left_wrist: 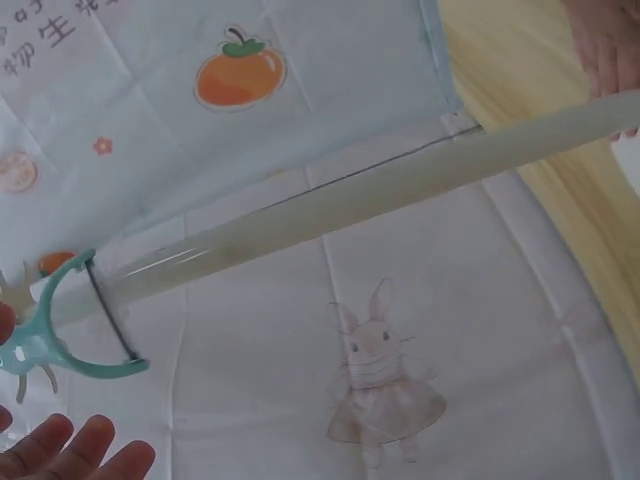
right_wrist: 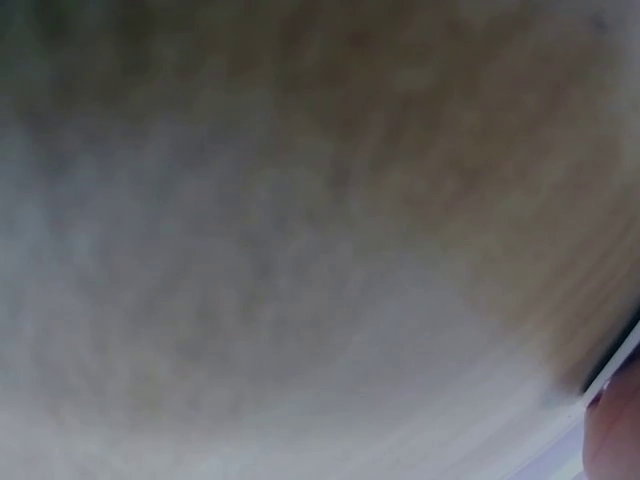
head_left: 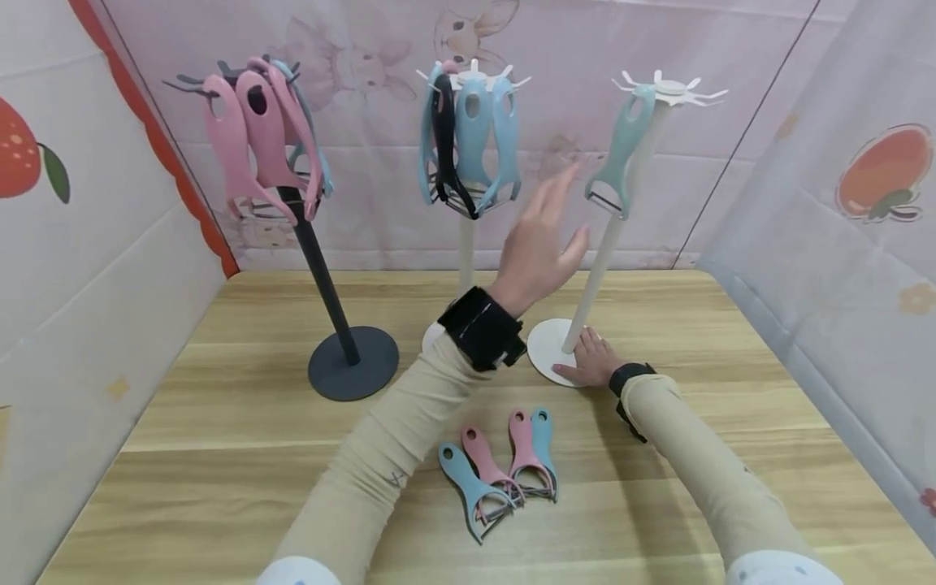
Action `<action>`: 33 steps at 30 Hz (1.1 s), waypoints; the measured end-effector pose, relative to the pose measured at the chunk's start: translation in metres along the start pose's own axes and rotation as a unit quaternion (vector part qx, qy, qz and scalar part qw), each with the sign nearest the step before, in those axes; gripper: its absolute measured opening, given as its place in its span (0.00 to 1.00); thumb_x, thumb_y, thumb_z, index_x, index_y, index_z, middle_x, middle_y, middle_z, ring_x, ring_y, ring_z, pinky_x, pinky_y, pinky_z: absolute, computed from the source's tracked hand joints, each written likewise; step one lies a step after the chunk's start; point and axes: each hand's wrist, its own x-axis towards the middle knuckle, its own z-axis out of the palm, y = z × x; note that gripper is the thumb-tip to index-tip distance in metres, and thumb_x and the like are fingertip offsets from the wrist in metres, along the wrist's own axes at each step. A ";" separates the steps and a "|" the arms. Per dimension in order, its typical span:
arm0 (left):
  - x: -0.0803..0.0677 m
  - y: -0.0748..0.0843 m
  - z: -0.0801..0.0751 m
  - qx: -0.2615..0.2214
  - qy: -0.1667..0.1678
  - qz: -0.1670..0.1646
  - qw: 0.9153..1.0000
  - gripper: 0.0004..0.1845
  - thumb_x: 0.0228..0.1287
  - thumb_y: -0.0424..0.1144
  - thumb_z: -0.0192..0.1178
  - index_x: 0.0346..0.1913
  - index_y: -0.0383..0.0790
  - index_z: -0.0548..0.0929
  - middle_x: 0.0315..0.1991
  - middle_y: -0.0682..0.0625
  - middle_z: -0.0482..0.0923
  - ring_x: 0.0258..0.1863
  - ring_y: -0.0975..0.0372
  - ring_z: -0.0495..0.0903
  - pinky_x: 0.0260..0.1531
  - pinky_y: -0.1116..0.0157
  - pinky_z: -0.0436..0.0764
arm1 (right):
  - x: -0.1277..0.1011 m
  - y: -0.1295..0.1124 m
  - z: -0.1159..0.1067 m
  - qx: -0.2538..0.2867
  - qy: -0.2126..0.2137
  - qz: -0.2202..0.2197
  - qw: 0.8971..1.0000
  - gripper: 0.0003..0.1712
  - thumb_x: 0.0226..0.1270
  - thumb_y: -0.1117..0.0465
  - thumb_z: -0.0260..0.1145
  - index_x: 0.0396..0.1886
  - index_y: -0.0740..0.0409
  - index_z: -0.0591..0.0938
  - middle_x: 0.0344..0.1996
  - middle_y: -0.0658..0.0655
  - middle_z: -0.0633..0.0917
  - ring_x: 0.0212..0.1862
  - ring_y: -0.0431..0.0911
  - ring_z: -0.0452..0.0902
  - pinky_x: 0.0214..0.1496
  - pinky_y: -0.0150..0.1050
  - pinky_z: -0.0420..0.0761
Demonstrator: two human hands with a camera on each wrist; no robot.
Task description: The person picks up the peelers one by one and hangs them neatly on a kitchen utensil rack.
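hands: left [head_left: 544,244] open, right [head_left: 594,360] flat on stand base [head_left: 544,345] | stands 3 | loose peelers [head_left: 504,471] 4

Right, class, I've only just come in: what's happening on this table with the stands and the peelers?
A person's left hand is raised, fingers spread, beside the teal peeler hanging alone on the right white stand, holding nothing. The right hand rests on that stand's round base. Four peelers, pink and blue, lie on the wooden table. The dark stand and the middle white stand each carry several more.
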 end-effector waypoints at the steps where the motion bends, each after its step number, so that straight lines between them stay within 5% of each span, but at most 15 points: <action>1: -0.007 -0.002 0.000 -0.006 -0.003 -0.006 1.000 0.32 0.60 0.34 0.55 0.67 0.33 0.58 0.58 0.40 0.66 0.51 0.56 0.70 0.42 0.69 0.72 | 0.001 0.001 0.001 0.003 0.004 -0.002 1.000 0.57 0.60 0.31 0.46 0.65 0.79 0.49 0.66 0.77 0.44 0.67 0.67 0.35 0.64 0.61 0.43; 8: -0.054 -0.016 -0.005 0.026 -0.069 -0.018 0.997 0.28 0.61 0.35 0.55 0.64 0.32 0.63 0.52 0.41 0.71 0.45 0.56 0.74 0.33 0.67 0.75 | 0.007 0.008 0.006 -0.013 0.029 -0.013 0.999 0.58 0.60 0.29 0.45 0.65 0.80 0.51 0.66 0.77 0.46 0.67 0.68 0.37 0.63 0.61 0.46; 16: -0.105 -0.026 -0.011 0.111 -0.187 -0.051 0.975 0.26 0.60 0.39 0.56 0.60 0.33 0.68 0.50 0.40 0.74 0.47 0.53 0.76 0.32 0.62 0.79 | -0.001 -0.002 -0.001 -0.008 0.025 -0.005 1.000 0.53 0.63 0.35 0.48 0.64 0.80 0.50 0.65 0.78 0.46 0.67 0.68 0.36 0.64 0.61 0.44; 19: -0.124 -0.029 -0.013 0.152 -0.239 -0.080 0.956 0.19 0.61 0.42 0.55 0.53 0.36 0.75 0.40 0.44 0.78 0.37 0.55 0.78 0.27 0.62 0.79 | -0.006 -0.007 -0.003 -0.004 0.024 -0.007 1.000 0.52 0.63 0.37 0.49 0.64 0.80 0.50 0.65 0.78 0.46 0.67 0.68 0.36 0.64 0.61 0.44; 25: -0.175 -0.033 -0.011 0.246 -0.376 -0.118 0.886 0.12 0.60 0.46 0.56 0.27 0.41 0.77 0.16 0.53 0.68 0.16 0.62 0.70 0.11 0.64 0.69 | -0.009 -0.008 -0.003 -0.006 0.019 -0.010 1.000 0.53 0.63 0.36 0.48 0.65 0.81 0.49 0.65 0.78 0.45 0.67 0.68 0.37 0.64 0.61 0.44; 27: -0.191 -0.032 -0.010 0.259 -0.403 -0.114 0.870 0.13 0.58 0.48 0.58 0.25 0.41 0.76 0.15 0.54 0.65 0.14 0.62 0.68 0.11 0.64 0.68 | -0.009 -0.008 -0.003 -0.007 0.016 -0.008 1.000 0.51 0.64 0.39 0.49 0.65 0.80 0.48 0.65 0.78 0.44 0.67 0.68 0.36 0.64 0.61 0.44; 29: -0.204 -0.031 -0.010 0.264 -0.420 -0.106 0.862 0.16 0.57 0.50 0.58 0.24 0.41 0.76 0.15 0.54 0.65 0.15 0.63 0.67 0.12 0.65 0.67 | -0.008 -0.007 -0.003 -0.003 0.019 -0.011 1.000 0.51 0.64 0.40 0.50 0.65 0.81 0.48 0.65 0.78 0.44 0.67 0.68 0.36 0.64 0.62 0.44; 33: -0.218 -0.029 -0.009 0.251 -0.430 -0.094 0.862 0.17 0.59 0.52 0.56 0.25 0.40 0.77 0.15 0.53 0.64 0.15 0.63 0.66 0.12 0.67 0.65 | -0.006 -0.005 -0.003 -0.007 0.023 -0.012 1.000 0.50 0.64 0.40 0.50 0.65 0.81 0.48 0.65 0.78 0.45 0.67 0.68 0.37 0.63 0.62 0.44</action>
